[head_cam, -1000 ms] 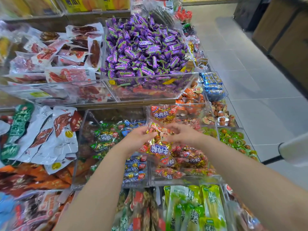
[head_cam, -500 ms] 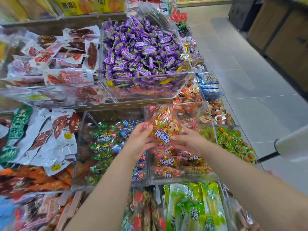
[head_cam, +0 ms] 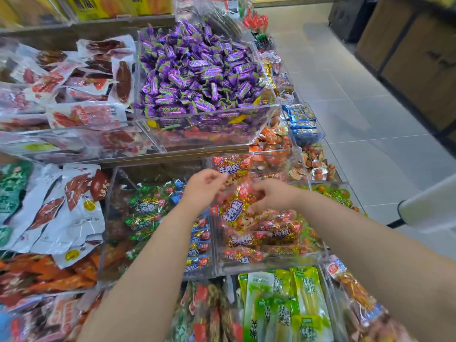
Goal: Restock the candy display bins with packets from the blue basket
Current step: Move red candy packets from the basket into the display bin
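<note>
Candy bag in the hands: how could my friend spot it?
Find the big purple candy heap up top. Just below it, over a clear bin, the right hand grips a see-through candy bag of red-gold sweets. Its lookalikes lie flat in the bin; this one is lifted.

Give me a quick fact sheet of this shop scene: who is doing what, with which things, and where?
Setting: shop display of clear bins filled with wrapped sweets and snacks
Left hand: fingers curled by the packet's top edge; too blurred to tell if it grips
Right hand: holds the candy packet
Packet position: above the clear bin of matching red-and-gold packets
Neighbouring bin, left: green and blue packets
Upper tier: heaped purple candies
</note>
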Tool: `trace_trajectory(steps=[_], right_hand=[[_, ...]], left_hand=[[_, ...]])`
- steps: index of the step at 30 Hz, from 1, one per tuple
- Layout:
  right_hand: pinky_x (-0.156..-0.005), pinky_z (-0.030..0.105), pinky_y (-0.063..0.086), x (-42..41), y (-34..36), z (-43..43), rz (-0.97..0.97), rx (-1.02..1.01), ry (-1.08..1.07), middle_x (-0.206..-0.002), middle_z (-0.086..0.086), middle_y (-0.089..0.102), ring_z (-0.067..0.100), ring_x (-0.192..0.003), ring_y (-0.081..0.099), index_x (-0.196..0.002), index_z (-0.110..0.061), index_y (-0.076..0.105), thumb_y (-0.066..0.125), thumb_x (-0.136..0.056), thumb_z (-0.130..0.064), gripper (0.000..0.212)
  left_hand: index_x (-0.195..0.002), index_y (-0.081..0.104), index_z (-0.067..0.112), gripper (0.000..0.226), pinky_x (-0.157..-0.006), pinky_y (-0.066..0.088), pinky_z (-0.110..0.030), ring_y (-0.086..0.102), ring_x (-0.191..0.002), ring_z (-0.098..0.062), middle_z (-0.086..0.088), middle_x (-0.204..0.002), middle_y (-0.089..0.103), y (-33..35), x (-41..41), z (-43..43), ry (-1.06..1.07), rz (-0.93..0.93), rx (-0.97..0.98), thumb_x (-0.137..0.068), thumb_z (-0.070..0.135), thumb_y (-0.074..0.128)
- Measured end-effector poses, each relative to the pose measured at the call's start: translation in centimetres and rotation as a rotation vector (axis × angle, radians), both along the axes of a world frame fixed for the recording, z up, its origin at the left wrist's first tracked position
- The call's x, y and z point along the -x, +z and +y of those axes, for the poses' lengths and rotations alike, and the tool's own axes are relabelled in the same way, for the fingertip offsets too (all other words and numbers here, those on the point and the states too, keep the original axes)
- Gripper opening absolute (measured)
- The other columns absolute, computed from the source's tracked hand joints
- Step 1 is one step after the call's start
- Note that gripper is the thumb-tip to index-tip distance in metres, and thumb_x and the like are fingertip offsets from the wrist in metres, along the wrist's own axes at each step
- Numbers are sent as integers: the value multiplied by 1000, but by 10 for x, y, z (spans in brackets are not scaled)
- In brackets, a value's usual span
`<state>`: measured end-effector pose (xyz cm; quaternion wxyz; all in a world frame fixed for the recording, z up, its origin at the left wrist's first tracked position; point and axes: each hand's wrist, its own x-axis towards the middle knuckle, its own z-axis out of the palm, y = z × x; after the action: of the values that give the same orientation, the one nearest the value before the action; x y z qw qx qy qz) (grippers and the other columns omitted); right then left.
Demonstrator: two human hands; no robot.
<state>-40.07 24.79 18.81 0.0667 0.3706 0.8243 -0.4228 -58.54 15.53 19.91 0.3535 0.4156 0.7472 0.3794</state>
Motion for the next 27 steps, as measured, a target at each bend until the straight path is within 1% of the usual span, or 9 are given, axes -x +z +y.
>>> trace_trajectory(steps=[2, 4, 5, 8, 12, 16, 18, 20, 27], right_hand=[[-68, 27, 41, -7, -4, 5, 68, 85, -145, -81, -6, 50, 12, -74, 48, -92, -19, 56, 75, -77, -33, 28], [-86, 28, 42, -14, -9, 9, 154, 155, -325, -104, -10, 56, 10, -94, 53, -126, -25, 51, 75, -77, -31, 55], [-85, 25, 41, -16, -13, 11, 204, 153, -412, -104, -16, 56, 6, -93, 54, -129, -27, 49, 75, -78, -30, 58], [-61, 11, 38, -11, -19, 16, 293, 116, -581, -84, -23, 56, -9, -74, 52, -104, -32, 49, 75, -78, -28, 37], [-62, 11, 39, 18, -30, 13, 311, 172, -587, -92, -19, 61, -4, -80, 55, -107, -26, 56, 75, -78, -22, 34], [-81, 27, 46, 41, -38, 16, 214, 147, -596, -114, 0, 62, 18, -101, 57, -117, -13, 56, 72, -81, -20, 40], [-77, 35, 51, 46, -37, 19, 160, 114, -609, -97, 4, 65, 22, -90, 60, -92, -14, 56, 70, -80, -15, 19], [-59, 31, 47, 49, -35, 20, 106, -6, -625, -72, 3, 59, 22, -73, 59, -73, -15, 49, 66, -79, -13, 18], [-50, 25, 38, 52, -40, 8, 221, 21, -872, -88, 2, 49, 14, -71, 52, -107, -13, 34, 70, -78, -19, 47]], left_hand=[[-92, 59, 21, 8, -62, 40, -20, 62, -85, -13, 12, -81, 60, -15, 4, -4, 208, 53, -19, -92, 29, 58], [-109, 55, 18, 18, -61, 35, -20, 57, -84, -11, 13, -83, 53, -30, 3, -12, 288, 51, 16, -94, 27, 55], [-117, 53, 18, 25, -63, 35, -21, 55, -82, -7, 13, -87, 53, -38, 2, -15, 279, 20, 47, -94, 29, 54], [-122, 47, 20, 31, -78, 41, -28, 55, -89, -7, 4, -114, 58, -55, -7, -21, 128, -57, 164, -94, 31, 55], [-147, 24, 17, 54, -99, 44, -40, 51, -121, -28, -10, -139, 48, -69, -17, -22, 83, -44, 245, -98, 21, 46], [-148, 25, 20, 51, -84, 45, -32, 57, -105, -22, -8, -133, 54, -74, -21, -22, 125, -39, 219, -99, 14, 38], [-149, 22, 22, 53, -77, 41, -28, 55, -96, -18, -6, -132, 55, -76, -20, -22, 119, -50, 227, -99, 14, 38], [-149, 21, 26, 54, -70, 41, -25, 57, -89, -12, -5, -132, 54, -79, -19, -22, 115, -72, 229, -99, 17, 37], [-149, 18, 30, 53, -77, 41, -29, 55, -97, -15, -3, -138, 51, -81, -17, -23, 99, -79, 220, -100, 21, 36]])
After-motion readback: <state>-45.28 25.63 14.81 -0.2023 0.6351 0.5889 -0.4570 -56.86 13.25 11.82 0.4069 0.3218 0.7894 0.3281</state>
